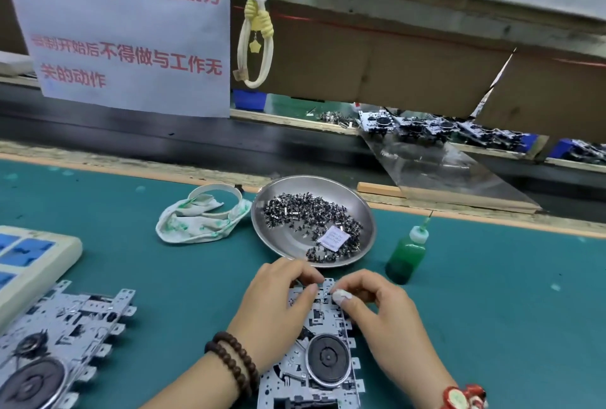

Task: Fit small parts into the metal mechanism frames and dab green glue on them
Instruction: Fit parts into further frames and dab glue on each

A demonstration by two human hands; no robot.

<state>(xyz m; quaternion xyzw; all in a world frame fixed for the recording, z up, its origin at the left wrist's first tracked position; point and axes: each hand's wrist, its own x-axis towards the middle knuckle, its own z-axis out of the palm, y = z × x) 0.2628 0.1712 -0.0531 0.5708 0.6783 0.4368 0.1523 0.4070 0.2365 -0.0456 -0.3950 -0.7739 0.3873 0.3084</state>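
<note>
Frame: perforated metal mechanism frame (323,336), 6 o'clock, on green felt counter (164,264).
Left hand (278,303): fingers curled, pressing the frame.
Right hand (380,313): fingers pinched together at the frame's top edge.
Dish: round steel dish (360,212), 12 o'clock, with small dark parts (311,212).

A silver metal frame (323,353) with a dark round wheel lies flat on the green mat. Small dark parts (311,212) fill a steel dish (357,202) behind it. A green glue bottle (405,253) stands upright beside the dish.

On our green-matted bench (137,264) lie a steel dish (360,212), stained rag (196,225), glue bottle (406,251), metal frames (59,336), and perhaps a keypad (32,257) far left.
</note>
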